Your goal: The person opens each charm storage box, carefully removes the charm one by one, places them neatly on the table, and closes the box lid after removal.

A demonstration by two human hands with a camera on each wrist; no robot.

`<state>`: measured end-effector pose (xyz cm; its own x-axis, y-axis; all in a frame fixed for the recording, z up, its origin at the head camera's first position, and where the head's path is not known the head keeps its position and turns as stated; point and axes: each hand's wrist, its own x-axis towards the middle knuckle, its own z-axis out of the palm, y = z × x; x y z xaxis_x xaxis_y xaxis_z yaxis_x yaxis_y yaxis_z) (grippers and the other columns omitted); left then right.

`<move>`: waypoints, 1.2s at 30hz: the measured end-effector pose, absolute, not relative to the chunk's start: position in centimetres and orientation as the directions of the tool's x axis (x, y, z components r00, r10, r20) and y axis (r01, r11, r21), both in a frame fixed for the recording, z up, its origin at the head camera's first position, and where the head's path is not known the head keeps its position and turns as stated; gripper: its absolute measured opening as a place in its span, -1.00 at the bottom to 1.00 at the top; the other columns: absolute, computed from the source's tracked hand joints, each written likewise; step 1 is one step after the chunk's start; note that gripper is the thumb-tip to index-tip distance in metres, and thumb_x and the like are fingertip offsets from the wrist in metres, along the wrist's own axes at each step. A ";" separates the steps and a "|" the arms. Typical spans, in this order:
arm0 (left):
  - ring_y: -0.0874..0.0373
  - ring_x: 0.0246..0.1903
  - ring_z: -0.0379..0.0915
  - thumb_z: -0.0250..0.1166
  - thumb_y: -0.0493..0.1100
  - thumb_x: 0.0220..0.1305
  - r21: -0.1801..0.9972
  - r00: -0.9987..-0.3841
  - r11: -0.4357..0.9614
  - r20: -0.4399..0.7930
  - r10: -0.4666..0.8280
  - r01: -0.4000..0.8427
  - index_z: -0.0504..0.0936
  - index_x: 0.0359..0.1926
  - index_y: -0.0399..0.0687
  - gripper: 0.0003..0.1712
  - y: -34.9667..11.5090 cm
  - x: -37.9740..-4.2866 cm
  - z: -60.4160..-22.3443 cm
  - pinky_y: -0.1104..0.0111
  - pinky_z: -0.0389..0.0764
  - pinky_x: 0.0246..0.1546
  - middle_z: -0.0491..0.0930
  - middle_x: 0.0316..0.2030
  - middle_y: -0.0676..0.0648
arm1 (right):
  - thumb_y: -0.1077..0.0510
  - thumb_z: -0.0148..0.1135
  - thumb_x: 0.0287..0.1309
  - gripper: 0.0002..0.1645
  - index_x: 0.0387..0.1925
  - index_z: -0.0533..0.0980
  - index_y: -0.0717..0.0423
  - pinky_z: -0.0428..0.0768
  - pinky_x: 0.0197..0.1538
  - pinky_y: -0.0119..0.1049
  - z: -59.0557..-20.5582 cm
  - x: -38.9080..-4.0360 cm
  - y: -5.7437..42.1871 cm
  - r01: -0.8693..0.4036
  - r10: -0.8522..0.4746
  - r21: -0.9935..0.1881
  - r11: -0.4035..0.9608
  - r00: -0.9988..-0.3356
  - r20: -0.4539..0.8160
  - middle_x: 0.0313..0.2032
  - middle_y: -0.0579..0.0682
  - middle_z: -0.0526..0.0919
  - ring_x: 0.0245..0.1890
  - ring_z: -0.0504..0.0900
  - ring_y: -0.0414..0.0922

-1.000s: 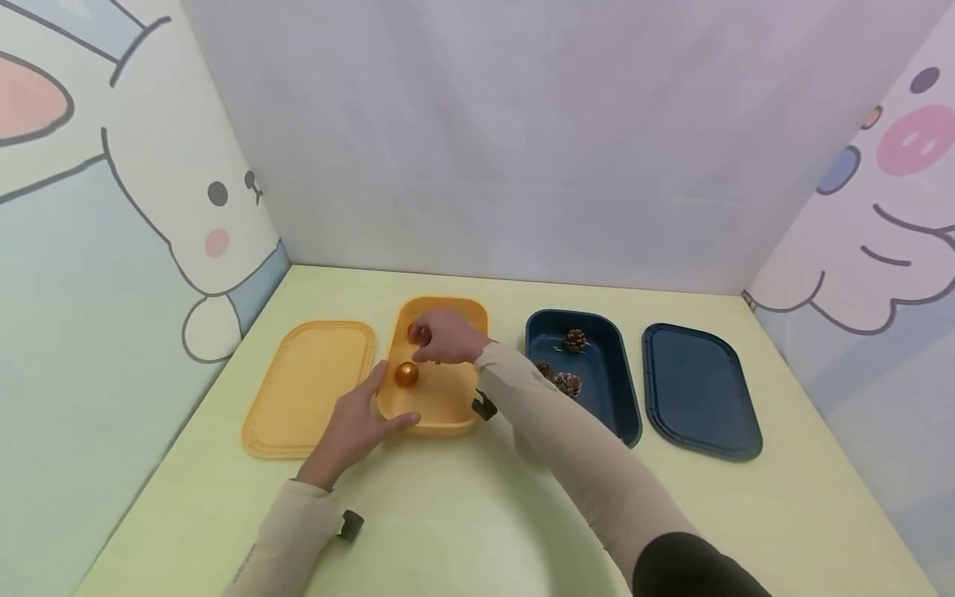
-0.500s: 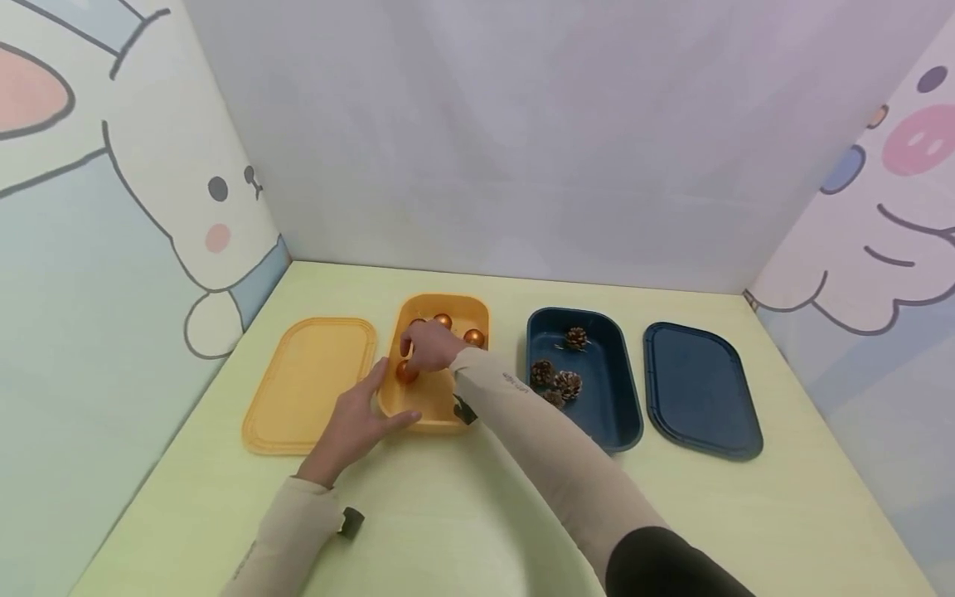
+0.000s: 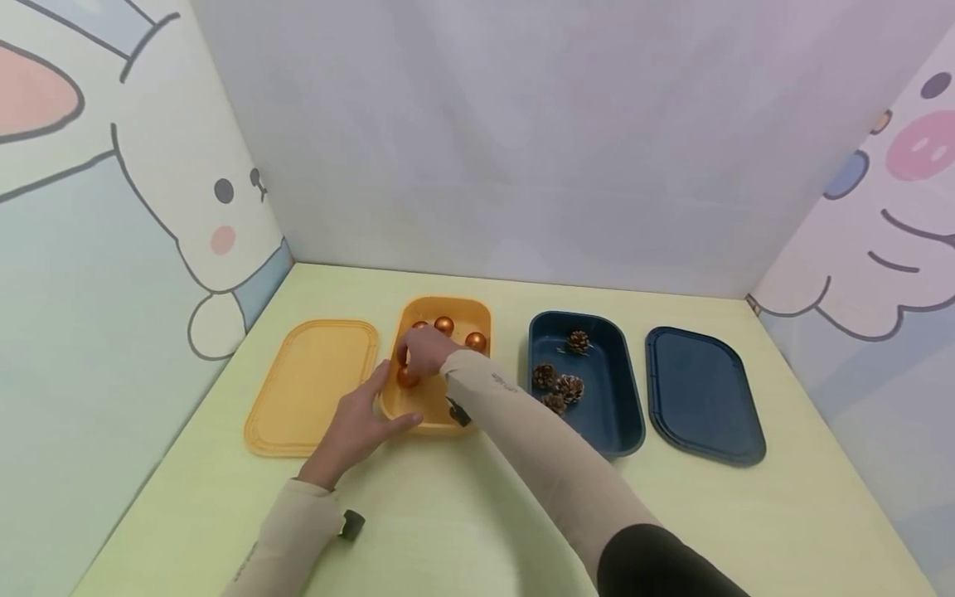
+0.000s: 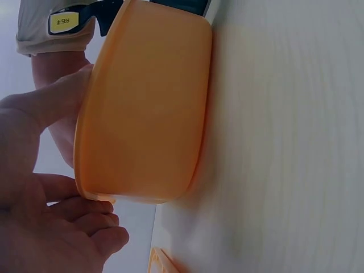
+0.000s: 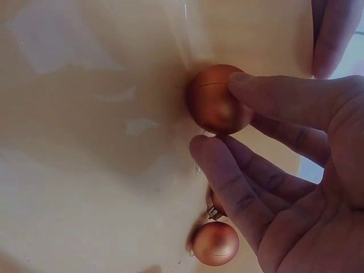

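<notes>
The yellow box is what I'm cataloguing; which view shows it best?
The head view: the yellow box shows rim and inside together, though the right arm hides part. Left wrist mainly shows an outer wall; right wrist, part of the inside.

Baubles in box, pinecones farther right

Right hand, right thumb opposing its fingers.
Left hand just left of that grip, left thumb spread; right forearm slants back rightward.

The right fingers have moved to the nearest copper ball, uncovering balls farther back.
</notes>
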<state>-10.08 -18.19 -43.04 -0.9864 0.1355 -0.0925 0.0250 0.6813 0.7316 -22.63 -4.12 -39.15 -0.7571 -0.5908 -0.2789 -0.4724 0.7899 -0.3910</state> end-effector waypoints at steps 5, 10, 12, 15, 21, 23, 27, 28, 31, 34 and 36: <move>-0.23 0.56 -0.02 0.45 0.30 0.10 0.738 -0.985 0.675 -0.098 0.139 0.022 -0.07 0.60 -0.12 0.29 -18.1 -10.0 -43.3 -0.14 0.21 0.48 -0.02 0.60 -0.19 | 0.17 0.41 0.15 -0.83 -0.18 0.70 0.00 0.57 -0.22 -0.44 -39.7 -22.8 -4.1 -0.466 -0.585 -0.385 0.797 -0.753 -0.301 -0.12 -0.08 0.70 -0.21 0.56 -0.16; -0.23 0.55 -0.01 0.46 0.28 0.11 0.736 -0.986 0.676 -0.081 0.148 0.041 -0.06 0.60 -0.14 0.28 -18.0 -10.1 -43.4 -0.14 0.22 0.48 -0.01 0.59 -0.21 | 0.17 0.41 0.15 -0.81 -0.16 0.70 0.01 0.57 -0.20 -0.44 -39.4 -22.6 -3.9 -0.453 -0.581 -0.394 0.799 -0.751 -0.313 -0.10 -0.07 0.70 -0.20 0.56 -0.16; -0.23 0.55 -0.01 0.45 0.28 0.12 0.736 -0.985 0.676 -0.086 0.148 0.038 -0.07 0.60 -0.13 0.28 -17.9 -10.1 -43.4 -0.14 0.21 0.48 -0.01 0.59 -0.20 | 0.16 0.41 0.17 -0.81 -0.15 0.70 0.02 0.59 -0.18 -0.43 -39.1 -22.5 -3.7 -0.454 -0.584 -0.398 0.797 -0.746 -0.319 -0.10 -0.06 0.71 -0.19 0.56 -0.16; -0.23 0.56 -0.03 0.45 0.29 0.12 0.739 -0.984 0.673 -0.102 0.144 0.022 -0.08 0.61 -0.10 0.28 -17.9 -10.1 -43.4 -0.15 0.20 0.49 -0.03 0.60 -0.19 | 0.15 0.41 0.18 -0.82 -0.15 0.70 0.01 0.61 -0.12 -0.40 -38.9 -22.4 -3.5 -0.450 -0.583 -0.401 0.798 -0.743 -0.327 -0.10 -0.07 0.71 -0.16 0.56 -0.15; -0.23 0.56 -0.04 0.45 0.30 0.10 0.744 -0.986 0.668 -0.105 0.131 0.010 -0.07 0.60 -0.11 0.29 -17.9 -10.1 -43.2 -0.14 0.18 0.49 -0.04 0.60 -0.18 | 0.13 0.40 0.17 -0.82 -0.17 0.70 -0.02 0.56 -0.17 -0.41 -38.1 -22.5 -2.9 -0.459 -0.585 -0.392 0.797 -0.748 -0.314 -0.08 -0.09 0.70 -0.15 0.53 -0.14; -0.23 0.56 -0.03 0.46 0.30 0.10 0.744 -0.987 0.668 -0.092 0.133 0.020 -0.06 0.60 -0.13 0.29 -17.9 -10.0 -43.3 -0.13 0.19 0.49 -0.03 0.60 -0.19 | 0.12 0.38 0.17 -0.83 -0.17 0.70 0.00 0.53 -0.20 -0.41 -37.6 -22.4 -2.7 -0.475 -0.597 -0.390 0.789 -0.744 -0.300 -0.10 -0.09 0.70 -0.17 0.50 -0.15; -0.22 0.56 -0.02 0.45 0.29 0.11 0.735 -0.988 0.677 -0.064 0.142 0.050 -0.03 0.59 -0.17 0.27 -18.1 -9.9 -43.3 -0.13 0.20 0.49 -0.01 0.59 -0.21 | 0.12 0.34 0.18 -0.82 -0.18 0.69 0.03 0.52 -0.24 -0.43 -36.7 -22.1 -2.1 -0.528 -0.638 -0.387 0.756 -0.726 -0.254 -0.16 -0.08 0.72 -0.26 0.53 -0.17; -0.23 0.55 -0.01 0.45 0.28 0.12 0.731 -0.988 0.680 -0.057 0.143 0.056 -0.02 0.59 -0.18 0.26 -18.2 -9.9 -43.3 -0.13 0.21 0.49 0.00 0.59 -0.22 | 0.12 0.33 0.18 -0.83 -0.18 0.69 0.04 0.53 -0.23 -0.43 -36.5 -22.0 -2.0 -0.539 -0.649 -0.394 0.744 -0.722 -0.237 -0.17 -0.08 0.72 -0.27 0.54 -0.18; -0.24 0.55 0.00 0.45 0.27 0.13 0.719 -0.989 0.692 -0.039 0.140 0.070 -0.01 0.58 -0.21 0.25 -18.4 -10.0 -43.3 -0.14 0.22 0.48 0.01 0.58 -0.23 | 0.11 0.34 0.19 -0.82 -0.17 0.67 0.05 0.58 -0.18 -0.44 -36.0 -21.5 -1.5 -0.570 -0.683 -0.419 0.707 -0.705 -0.194 -0.17 -0.06 0.72 -0.26 0.60 -0.20; -0.25 0.54 0.01 0.45 0.28 0.12 0.714 -0.989 0.695 -0.028 0.142 0.080 -0.01 0.58 -0.22 0.26 -18.5 -10.2 -43.3 -0.15 0.23 0.47 0.01 0.58 -0.25 | 0.09 0.36 0.20 -0.81 -0.17 0.65 0.06 0.60 -0.13 -0.44 -35.4 -20.7 -1.0 -0.581 -0.700 -0.452 0.677 -0.697 -0.153 -0.17 -0.05 0.71 -0.21 0.62 -0.19; -0.26 0.54 0.01 0.44 0.30 0.11 0.712 -0.989 0.697 -0.024 0.147 0.086 -0.02 0.58 -0.22 0.27 -18.5 -10.3 -43.3 -0.15 0.24 0.46 0.01 0.58 -0.25 | 0.09 0.38 0.19 -0.79 -0.17 0.63 0.06 0.61 -0.13 -0.44 -34.9 -20.0 -0.5 -0.586 -0.709 -0.472 0.658 -0.694 -0.126 -0.18 -0.04 0.71 -0.21 0.63 -0.18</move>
